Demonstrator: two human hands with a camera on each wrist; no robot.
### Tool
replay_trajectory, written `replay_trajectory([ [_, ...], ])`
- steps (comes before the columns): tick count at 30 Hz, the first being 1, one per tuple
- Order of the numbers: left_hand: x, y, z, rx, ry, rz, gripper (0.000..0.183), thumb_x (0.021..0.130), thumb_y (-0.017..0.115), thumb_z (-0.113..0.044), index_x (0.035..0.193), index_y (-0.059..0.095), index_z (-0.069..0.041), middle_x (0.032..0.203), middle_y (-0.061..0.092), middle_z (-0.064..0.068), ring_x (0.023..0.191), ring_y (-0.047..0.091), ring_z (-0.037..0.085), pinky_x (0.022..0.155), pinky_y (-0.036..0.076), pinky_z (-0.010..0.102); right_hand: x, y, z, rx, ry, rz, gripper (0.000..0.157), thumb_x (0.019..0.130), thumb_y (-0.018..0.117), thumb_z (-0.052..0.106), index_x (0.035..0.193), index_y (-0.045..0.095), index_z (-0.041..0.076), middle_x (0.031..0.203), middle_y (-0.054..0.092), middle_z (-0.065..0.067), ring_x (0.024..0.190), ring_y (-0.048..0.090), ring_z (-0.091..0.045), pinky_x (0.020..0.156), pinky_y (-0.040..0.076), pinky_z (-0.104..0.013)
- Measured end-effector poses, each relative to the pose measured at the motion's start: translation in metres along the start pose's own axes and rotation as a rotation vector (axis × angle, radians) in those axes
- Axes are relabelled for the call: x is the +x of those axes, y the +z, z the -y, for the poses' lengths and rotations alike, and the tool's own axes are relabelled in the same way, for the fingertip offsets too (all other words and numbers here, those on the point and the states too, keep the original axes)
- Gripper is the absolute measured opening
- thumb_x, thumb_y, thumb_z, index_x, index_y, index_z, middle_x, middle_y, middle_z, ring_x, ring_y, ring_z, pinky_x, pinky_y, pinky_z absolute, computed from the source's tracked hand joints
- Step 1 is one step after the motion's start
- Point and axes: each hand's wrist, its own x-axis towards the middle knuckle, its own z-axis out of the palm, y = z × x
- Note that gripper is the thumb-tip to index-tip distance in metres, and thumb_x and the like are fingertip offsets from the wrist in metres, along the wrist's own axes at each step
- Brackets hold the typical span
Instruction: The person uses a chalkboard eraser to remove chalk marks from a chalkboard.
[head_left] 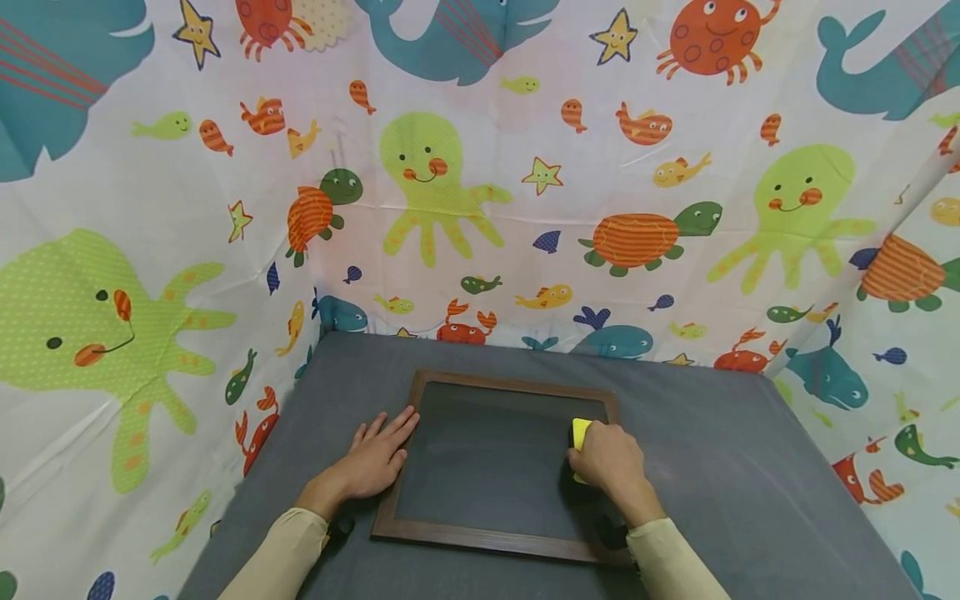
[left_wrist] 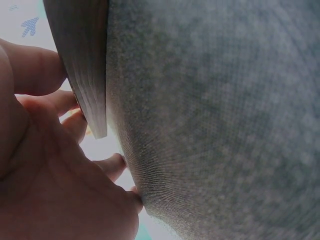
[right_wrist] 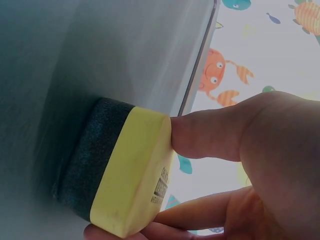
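A: Right hand first; what's in it?

B: Right hand [head_left: 611, 458] has the eraser [right_wrist: 132, 170], yellow body, dark felt [right_wrist: 97, 155]; grip closed to the eraser's width, thumb on one side, fingers on the other; small dark print on the yellow back, too small to read fully.

A: Eraser where?

B: Right part of the blackboard [head_left: 495, 458], just inside the right edge; felt side faces the board; can't tell if the whole face touches.

A: Left hand?

B: Left hand [head_left: 375, 458] at the left side of the wooden frame [head_left: 517, 383]; fingers extended, spread apart; thumb against the frame's outer edge, outer fingertips on the grey cloth; grip loose, clasps nothing.

A: Board and surroundings?

B: Board lies flat on the table [head_left: 712, 467], grey cloth over it; dark surface, brown frame all round; cream sleeves [head_left: 281, 554] on both arms, near side; patterned curtain [head_left: 480, 200] far, left and right; octopuses, turtles, crabs, whales on it.
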Motion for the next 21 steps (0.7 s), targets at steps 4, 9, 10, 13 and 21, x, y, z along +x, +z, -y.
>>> replay_trajectory([
  [4, -0.0001, -0.0001, 0.0001, -0.001, -0.004, 0.002, 0.06, 0.106, 0.048, -0.023, 0.161, 0.025, -0.02, 0.169, 0.016, -0.001, 0.153, 0.012, 0.045, 0.115, 0.007, 0.073, -0.001, -0.0014, 0.0027, 0.004, -0.007, -0.003, 0.038, 0.082, 0.073, 0.035, 0.087, 0.064, -0.001, 0.068, 0.056, -0.009, 0.057, 0.053, -0.025, 0.049, 0.045, -0.039],
  [9, 0.0004, 0.0007, 0.0011, 0.002, -0.002, 0.001, 0.06, 0.106, 0.048, -0.023, 0.161, 0.025, -0.02, 0.169, 0.016, -0.001, 0.153, 0.012, 0.045, 0.115, 0.007, 0.073, -0.0016, -0.0028, 0.0063, 0.006, -0.007, 0.002, 0.037, 0.083, 0.073, 0.035, 0.087, 0.064, 0.0, 0.069, 0.057, -0.009, 0.057, 0.053, -0.025, 0.049, 0.045, -0.039],
  [10, 0.0005, 0.001, 0.0012, 0.001, -0.001, 0.0, 0.06, 0.106, 0.048, -0.023, 0.161, 0.025, -0.02, 0.169, 0.016, -0.001, 0.153, 0.012, 0.046, 0.115, 0.007, 0.073, -0.0015, -0.0028, 0.0069, 0.008, -0.007, 0.006, 0.036, 0.083, 0.073, 0.035, 0.088, 0.064, 0.0, 0.068, 0.057, -0.009, 0.057, 0.053, -0.024, 0.049, 0.045, -0.039],
  [13, 0.0004, 0.0014, 0.0015, 0.0, -0.001, 0.001, 0.06, 0.106, 0.048, -0.023, 0.161, 0.025, -0.02, 0.169, 0.016, -0.001, 0.153, 0.012, 0.046, 0.115, 0.007, 0.074, -0.0018, -0.003, 0.008, 0.009, -0.015, 0.006, 0.037, 0.084, 0.073, 0.034, 0.089, 0.064, -0.001, 0.069, 0.057, -0.009, 0.056, 0.053, -0.024, 0.049, 0.045, -0.039],
  [21, -0.0004, 0.001, 0.0008, -0.001, 0.004, -0.003, 0.06, 0.106, 0.048, -0.023, 0.161, 0.026, -0.019, 0.169, 0.016, 0.0, 0.153, 0.013, 0.046, 0.115, 0.007, 0.074, -0.0023, -0.0015, 0.0098, 0.013, -0.023, -0.004, 0.033, 0.084, 0.073, 0.034, 0.085, 0.064, 0.002, 0.067, 0.056, -0.008, 0.055, 0.053, -0.024, 0.047, 0.044, -0.038],
])
